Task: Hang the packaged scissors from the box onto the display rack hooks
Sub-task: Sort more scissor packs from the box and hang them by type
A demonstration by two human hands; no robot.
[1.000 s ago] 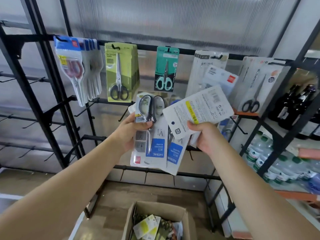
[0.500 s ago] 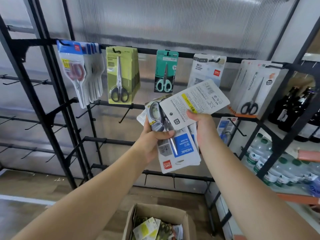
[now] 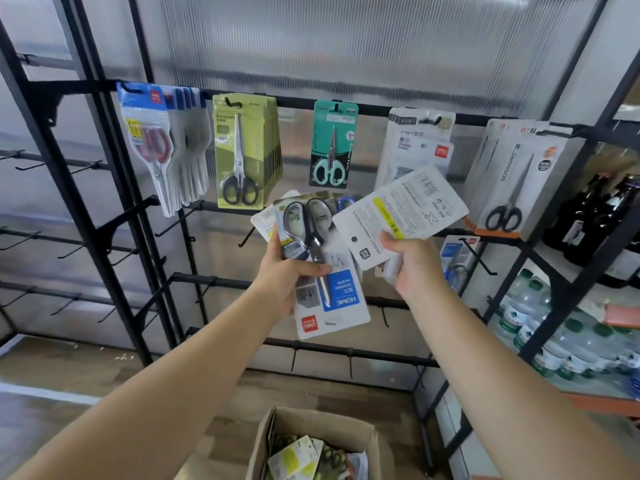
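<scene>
My left hand [image 3: 284,275] grips a fanned stack of packaged scissors [image 3: 323,265], upside down, with a grey-handled pair on top. My right hand [image 3: 412,265] holds one white scissors pack [image 3: 401,213] with its printed back toward me, tilted up to the right. Both are raised in front of the black display rack [image 3: 114,209]. On its top rail hang red-handled packs [image 3: 156,147], green packs [image 3: 242,150], a teal pack [image 3: 332,143], white packs [image 3: 415,143] and boxed black scissors [image 3: 512,181]. The cardboard box [image 3: 311,441] below holds more packs.
Bare hooks [image 3: 247,237] stick out from the rack's lower rails, on the left and below my hands. A shelf on the right carries dark bottles [image 3: 595,216] and shrink-wrapped water bottles [image 3: 571,341]. A wooden floor lies below.
Both hands have risen a little and moved apart, the single white pack shifting right, away from the stack. The view has drifted slightly.
</scene>
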